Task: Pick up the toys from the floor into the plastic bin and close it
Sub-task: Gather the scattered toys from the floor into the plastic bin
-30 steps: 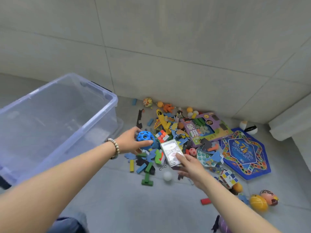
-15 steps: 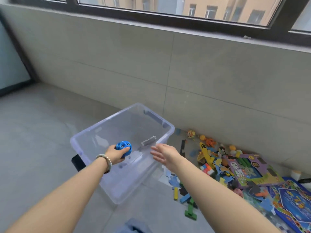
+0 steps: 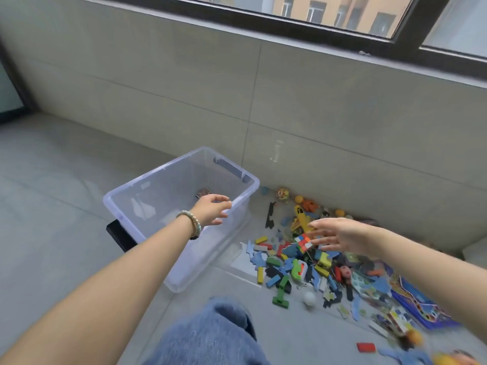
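Plastic bin (image 3: 155, 173) beside toy pile (image 3: 295, 264).
Left grip (image 3: 210, 212), wide and empty, over bin; pile at its four o'clock, under spread right grip (image 3: 340, 237).

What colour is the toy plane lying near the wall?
Yellow. The toy plane shows best in the head view.

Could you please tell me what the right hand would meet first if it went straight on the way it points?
Probably the multicoloured puzzle cube, which sits in the toy pile just beyond the fingertips of the right hand, though its height above the floor is unclear.
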The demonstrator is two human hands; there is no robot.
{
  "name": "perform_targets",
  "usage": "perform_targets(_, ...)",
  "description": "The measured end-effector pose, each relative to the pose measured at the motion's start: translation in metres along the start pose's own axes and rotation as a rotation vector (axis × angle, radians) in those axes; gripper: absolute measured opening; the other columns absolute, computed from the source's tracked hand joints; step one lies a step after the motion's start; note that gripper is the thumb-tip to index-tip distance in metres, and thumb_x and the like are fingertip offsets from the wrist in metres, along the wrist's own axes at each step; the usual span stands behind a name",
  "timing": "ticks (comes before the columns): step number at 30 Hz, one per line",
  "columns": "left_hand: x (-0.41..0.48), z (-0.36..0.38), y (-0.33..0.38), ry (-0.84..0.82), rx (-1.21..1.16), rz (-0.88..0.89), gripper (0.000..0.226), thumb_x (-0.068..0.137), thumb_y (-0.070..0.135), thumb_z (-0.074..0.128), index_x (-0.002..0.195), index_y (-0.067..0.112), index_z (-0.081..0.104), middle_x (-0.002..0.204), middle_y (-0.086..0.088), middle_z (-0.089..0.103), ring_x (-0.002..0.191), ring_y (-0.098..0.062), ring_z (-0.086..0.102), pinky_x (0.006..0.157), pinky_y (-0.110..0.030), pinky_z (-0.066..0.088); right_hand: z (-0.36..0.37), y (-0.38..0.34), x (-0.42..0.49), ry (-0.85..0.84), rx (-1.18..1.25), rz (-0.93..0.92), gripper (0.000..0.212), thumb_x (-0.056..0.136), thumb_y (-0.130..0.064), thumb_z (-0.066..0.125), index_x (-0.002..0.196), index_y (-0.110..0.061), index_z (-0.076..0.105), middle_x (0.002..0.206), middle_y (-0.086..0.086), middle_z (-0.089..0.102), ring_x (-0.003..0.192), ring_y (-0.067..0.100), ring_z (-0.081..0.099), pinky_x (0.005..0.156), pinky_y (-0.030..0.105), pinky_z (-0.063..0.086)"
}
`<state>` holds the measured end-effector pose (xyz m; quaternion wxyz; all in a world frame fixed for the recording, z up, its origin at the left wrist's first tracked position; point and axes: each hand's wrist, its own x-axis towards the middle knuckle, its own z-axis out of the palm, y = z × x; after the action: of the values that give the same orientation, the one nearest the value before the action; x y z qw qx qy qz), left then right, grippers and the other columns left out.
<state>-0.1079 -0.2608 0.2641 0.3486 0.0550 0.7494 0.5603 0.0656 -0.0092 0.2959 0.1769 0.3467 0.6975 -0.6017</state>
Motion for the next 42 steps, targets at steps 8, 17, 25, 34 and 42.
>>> perform_targets(8, 0.014, 0.094, -0.004, -0.328, 0.311, -0.054, 0.035, 0.09, 0.031, 0.06, 0.121, 0.015, 0.054, 0.114, 0.0, 0.06, 0.1, -0.017, 0.061, 0.086, -0.03, 0.051, -0.068, 0.059, -0.015, 0.038, -0.05, 0.097, 0.037, 0.092, -0.026, 0.058, 0.126, -0.012, 0.052, 0.122, 0.007, 0.062, 0.108, 0.023, 0.062, 0.094, 0.034, 0.05)
perform_targets(17, 0.103, 0.189, -0.078, -0.542, 0.643, -0.072, 0.032, 0.087, 0.034, 0.063, 0.115, 0.021, 0.055, 0.112, 0.0, 0.061, 0.094, -0.014, 0.061, 0.072, -0.022, 0.052, -0.085, 0.164, 0.09, -0.033, 0.038, 0.196, 0.038, 0.086, -0.032, 0.066, 0.12, -0.019, 0.055, 0.119, 0.0, 0.062, 0.104, 0.015, 0.063, 0.085, 0.025, 0.053)
perform_targets(25, 0.145, 0.261, -0.159, -0.718, 1.164, 0.283, 0.053, 0.084, 0.043, 0.063, 0.133, 0.036, 0.043, 0.13, 0.009, 0.043, 0.093, -0.01, 0.059, 0.081, -0.028, 0.05, -0.124, 0.268, 0.136, 0.13, 0.156, 0.174, 0.028, 0.084, -0.028, 0.068, 0.11, -0.019, 0.061, 0.111, 0.003, 0.066, 0.103, 0.016, 0.063, 0.092, 0.031, 0.05)
perform_targets(34, 0.155, 0.322, -0.22, -0.729, 1.284, 0.367, 0.045, 0.085, 0.033, 0.062, 0.126, 0.028, 0.047, 0.126, 0.002, 0.042, 0.101, -0.021, 0.055, 0.079, -0.032, 0.049, -0.138, 0.351, 0.112, 0.321, 0.329, 0.196, 0.021, 0.083, -0.025, 0.069, 0.104, -0.023, 0.067, 0.106, -0.003, 0.07, 0.101, 0.015, 0.066, 0.091, 0.032, 0.052)
perform_targets(42, 0.138, 0.343, -0.227, -0.636, 0.877, 0.242, 0.028, 0.08, 0.033, 0.07, 0.1, 0.024, 0.053, 0.098, 0.004, 0.056, 0.083, -0.011, 0.052, 0.069, -0.017, 0.041, -0.106, 0.399, 0.066, 0.517, 0.501, 0.501, 0.03, 0.078, -0.022, 0.074, 0.097, -0.001, 0.066, 0.091, 0.014, 0.072, 0.07, 0.019, 0.069, 0.059, 0.022, 0.058)
